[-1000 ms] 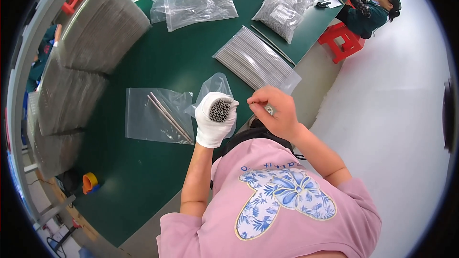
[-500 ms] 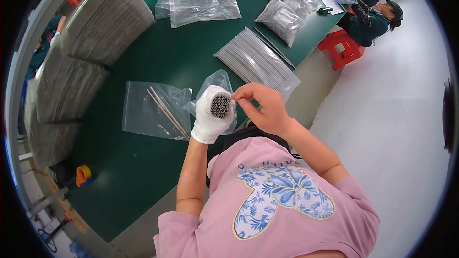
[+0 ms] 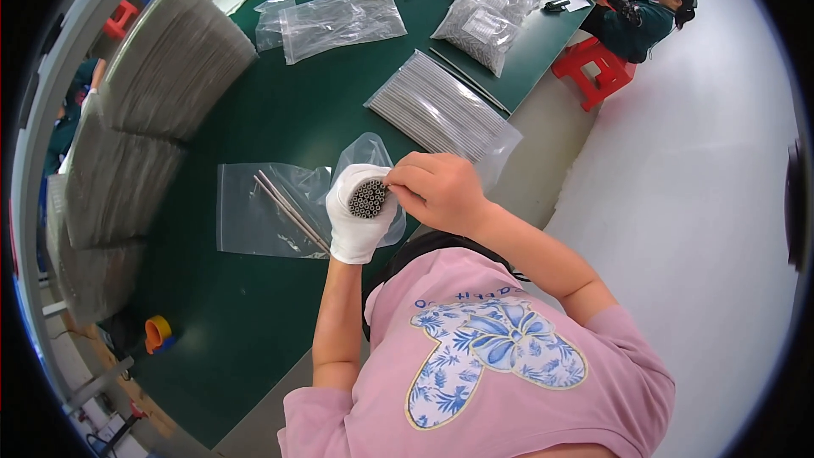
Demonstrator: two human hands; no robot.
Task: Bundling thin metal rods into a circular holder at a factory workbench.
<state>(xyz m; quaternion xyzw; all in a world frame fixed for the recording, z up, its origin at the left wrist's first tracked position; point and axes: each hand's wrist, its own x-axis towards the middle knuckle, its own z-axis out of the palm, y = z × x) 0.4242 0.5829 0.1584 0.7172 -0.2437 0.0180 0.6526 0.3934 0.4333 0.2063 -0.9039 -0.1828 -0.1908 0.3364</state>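
Note:
My left hand (image 3: 354,233), in a white glove, is wrapped round a bundle of thin metal tubes (image 3: 369,199), whose hollow ends face up toward me. My bare right hand (image 3: 441,191) pinches at the bundle's right edge; its thumb and forefinger touch there, and whatever they grip is too small to make out. A clear plastic bag (image 3: 365,151) shows behind the gloved hand. Left of it, a few loose tubes (image 3: 292,212) lie on a flat clear zip bag (image 3: 246,216). Beyond my right hand is a clear bag of long grey tubes (image 3: 437,106).
Tall stacks of grey sheets (image 3: 170,68) line the table's left side. A tape roll (image 3: 157,333) sits near them. Farther off lie empty-looking clear bags (image 3: 343,21) and filled bags of small parts (image 3: 483,25). A seated co-worker (image 3: 636,21) is at the right, by a red stool (image 3: 593,72).
My right hand has come in from beside the bundle to its right edge, fingertips now over the tube ends. The view has shifted slightly.

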